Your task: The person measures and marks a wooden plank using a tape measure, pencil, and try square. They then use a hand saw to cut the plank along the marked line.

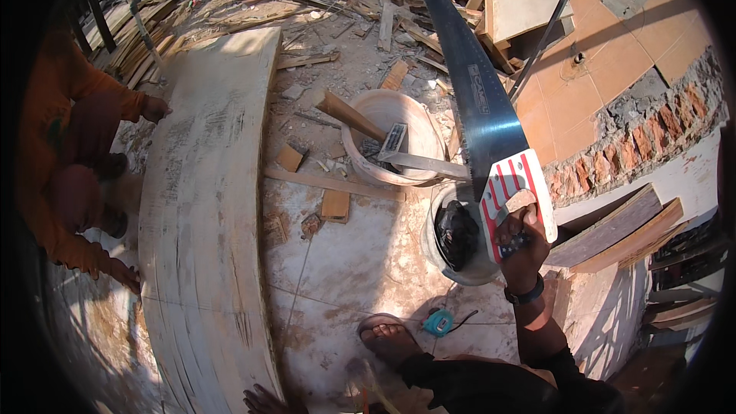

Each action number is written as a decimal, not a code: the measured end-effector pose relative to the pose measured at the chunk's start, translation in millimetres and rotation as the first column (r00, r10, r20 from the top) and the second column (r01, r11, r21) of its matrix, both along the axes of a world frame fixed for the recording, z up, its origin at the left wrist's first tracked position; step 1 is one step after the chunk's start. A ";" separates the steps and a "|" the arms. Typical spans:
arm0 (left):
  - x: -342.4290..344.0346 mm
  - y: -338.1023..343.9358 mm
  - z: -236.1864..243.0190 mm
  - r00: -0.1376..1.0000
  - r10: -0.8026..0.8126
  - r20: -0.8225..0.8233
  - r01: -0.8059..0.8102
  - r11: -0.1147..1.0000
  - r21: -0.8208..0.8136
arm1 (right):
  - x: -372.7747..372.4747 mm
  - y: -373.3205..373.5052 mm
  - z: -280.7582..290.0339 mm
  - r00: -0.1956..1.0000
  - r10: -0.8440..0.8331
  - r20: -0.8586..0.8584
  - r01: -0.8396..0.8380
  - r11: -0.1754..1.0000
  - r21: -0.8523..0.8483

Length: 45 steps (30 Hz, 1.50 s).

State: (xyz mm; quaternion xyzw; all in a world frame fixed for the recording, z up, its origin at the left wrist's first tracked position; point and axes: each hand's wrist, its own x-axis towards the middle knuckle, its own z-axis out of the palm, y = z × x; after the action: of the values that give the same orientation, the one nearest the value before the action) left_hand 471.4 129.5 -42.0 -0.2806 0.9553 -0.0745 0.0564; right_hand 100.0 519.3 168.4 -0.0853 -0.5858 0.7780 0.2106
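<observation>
A handsaw (477,100) is held in the right hand (524,238), whose fingers are closed through the opening of its red-and-white striped handle. The blade points away from the person, its far end leaning to the left of the grip. The broad wooden plank (207,184) lies well to the left of the right hand, its long axis running from beside the left hand (264,401) outward, away from the body. Saw and plank thus point roughly the same way, the saw leaning slightly toward the plank at its tip; a wide gap separates the two.

The left hand is the nearer of the two to the plank. Only its fingers show, spread at the near right edge of the wood; whether they press on it or hold anything cannot be told. Across the plank, to the left of both hands, a co-worker in an orange sleeve (90,84) crouches, one hand (125,276) at the plank's far long edge and the other hand (156,109) farther out beside it.

Just left of the right hand stands a bucket (469,274) with a black bundle (455,234) inside. Beyond it is a round basin (420,119) of tools. A teal tape measure (439,322) lies between the two hands, beside a sandalled foot (387,340).
</observation>
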 end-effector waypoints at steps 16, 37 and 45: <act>-34.0 1.0 19.6 0.987 -0.096 0.125 0.088 0.994 0.067 | 86.1 -18.5 -30.9 0.731 0.624 0.276 -0.639 0.484 0.598; -133.1 71.8 22.7 0.901 -0.434 -0.004 0.393 0.811 0.434 | 129.5 -6.4 -185.7 0.766 0.448 0.462 -0.477 -0.088 0.875; -139.3 67.2 23.7 0.897 -0.442 -0.005 0.390 0.787 0.478 | 138.6 -5.7 -191.6 0.793 0.422 0.438 -0.497 0.035 0.867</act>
State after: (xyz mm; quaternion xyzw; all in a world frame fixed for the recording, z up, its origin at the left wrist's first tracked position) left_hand 332.1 196.7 -18.3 -0.0366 0.9783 0.1323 0.1555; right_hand 238.6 513.6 -23.3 0.2323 -0.9344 0.2626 -0.0628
